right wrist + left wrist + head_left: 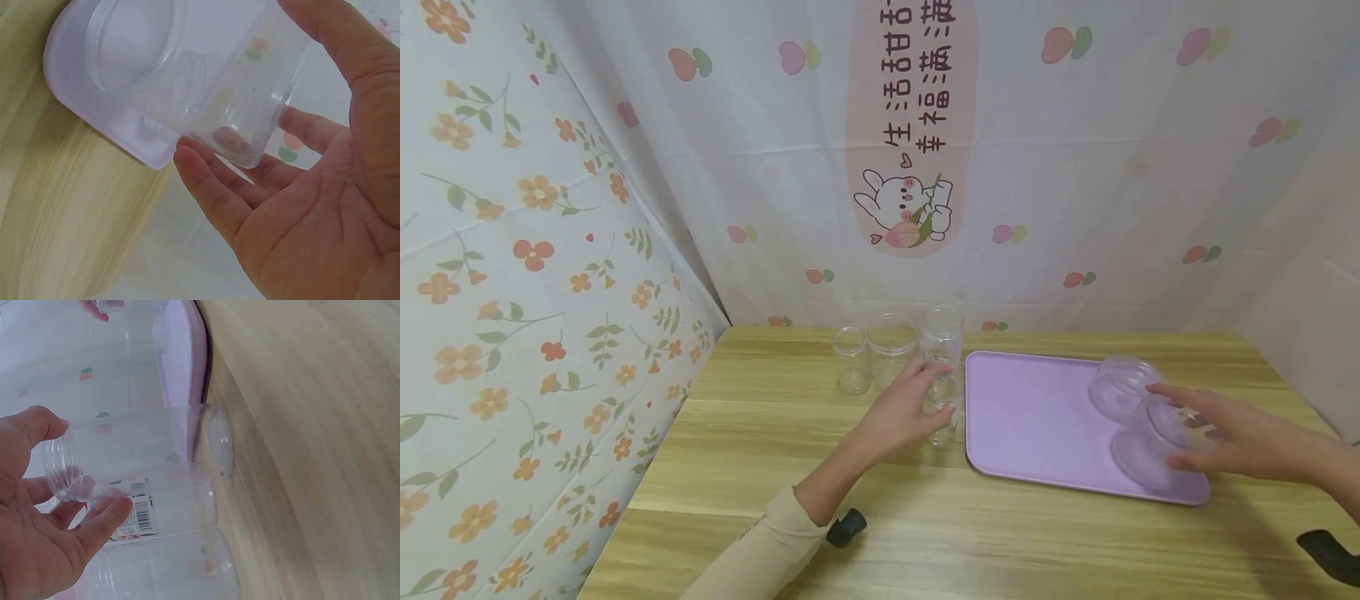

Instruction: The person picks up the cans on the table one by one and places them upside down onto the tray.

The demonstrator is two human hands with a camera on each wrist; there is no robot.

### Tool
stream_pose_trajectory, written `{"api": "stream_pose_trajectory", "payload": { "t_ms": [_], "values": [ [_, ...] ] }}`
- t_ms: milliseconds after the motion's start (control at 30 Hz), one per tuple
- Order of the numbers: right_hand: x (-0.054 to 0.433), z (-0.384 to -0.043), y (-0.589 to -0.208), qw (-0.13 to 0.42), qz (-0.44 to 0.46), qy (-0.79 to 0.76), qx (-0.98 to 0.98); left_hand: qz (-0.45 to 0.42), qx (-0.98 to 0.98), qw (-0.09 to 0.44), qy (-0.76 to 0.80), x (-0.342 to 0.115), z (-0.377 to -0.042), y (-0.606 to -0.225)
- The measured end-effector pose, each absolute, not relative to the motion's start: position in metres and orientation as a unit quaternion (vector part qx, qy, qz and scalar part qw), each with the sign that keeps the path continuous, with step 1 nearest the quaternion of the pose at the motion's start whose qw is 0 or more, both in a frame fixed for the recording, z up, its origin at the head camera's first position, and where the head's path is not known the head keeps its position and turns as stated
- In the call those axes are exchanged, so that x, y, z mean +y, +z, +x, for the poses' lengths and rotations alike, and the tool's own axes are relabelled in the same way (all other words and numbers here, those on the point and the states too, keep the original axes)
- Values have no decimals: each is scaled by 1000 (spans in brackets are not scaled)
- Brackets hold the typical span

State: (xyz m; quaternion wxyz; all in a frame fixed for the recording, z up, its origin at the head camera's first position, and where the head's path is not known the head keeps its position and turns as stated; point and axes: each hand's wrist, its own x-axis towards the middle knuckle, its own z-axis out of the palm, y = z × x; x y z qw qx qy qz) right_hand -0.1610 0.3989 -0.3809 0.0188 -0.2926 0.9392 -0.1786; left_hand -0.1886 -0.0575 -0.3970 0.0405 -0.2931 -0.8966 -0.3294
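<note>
My left hand holds a clear jar near its rim, left of the lilac tray. In the left wrist view the thumb lies along one side of that jar and the fingers are around the other. At the tray's right end my right hand holds another clear jar by its upper end. In the right wrist view, the round wide end of this jar faces the tray, with thumb and fingers on either side of the opposite end.
A clear container sits on the tray behind the right hand's jar. Left of the tray stand several clear jars: a small one, a wide one and a tall one. A patterned curtain hangs behind the wooden table.
</note>
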Motion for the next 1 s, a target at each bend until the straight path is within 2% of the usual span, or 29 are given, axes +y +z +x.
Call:
{"api": "stream_pose_trajectory", "payload": {
  "t_ms": [633, 1000],
  "values": [
    [402, -155, -375, 15, -249, -196, 948, -305, -903, 67, -295, -56, -188, -398],
    [398, -151, -365, -42, -255, -210, 943, -288, -885, 49, -364, -68, -188, -399]
  ]
}}
